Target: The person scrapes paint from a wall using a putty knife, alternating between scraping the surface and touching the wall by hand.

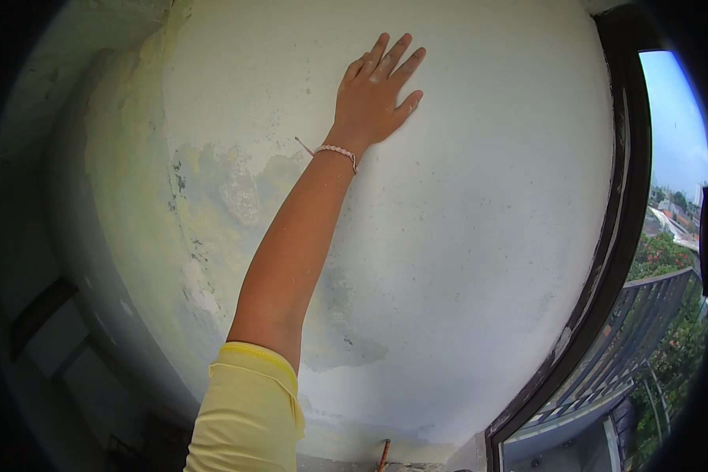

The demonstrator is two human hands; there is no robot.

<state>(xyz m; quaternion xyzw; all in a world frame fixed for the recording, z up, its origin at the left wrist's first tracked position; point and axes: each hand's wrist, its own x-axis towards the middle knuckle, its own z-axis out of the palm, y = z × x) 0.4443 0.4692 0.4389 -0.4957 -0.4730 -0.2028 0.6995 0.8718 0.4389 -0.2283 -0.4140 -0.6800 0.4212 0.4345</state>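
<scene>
My left hand [371, 98] reaches up and lies palm-down against a white wall [480, 197], its fingers stretched out and spread apart. Nothing is held in it. A whitish dust or smear shows on the fingers. Around the wrist sits a braided bracelet [337, 149] with a loose tail end. The yellow sleeve [248, 405] ends near the elbow. Left of and below the hand, the wall has worn, patchy paint in grey and yellow-green [236, 189]. My right hand is out of view.
A dark window frame [636, 157] borders the wall on the right. Beyond it are a metal railing [629, 338], greenery and sky. A thin reddish-brown rod [384, 455] stands at the wall's foot. Dim shapes fill the far left.
</scene>
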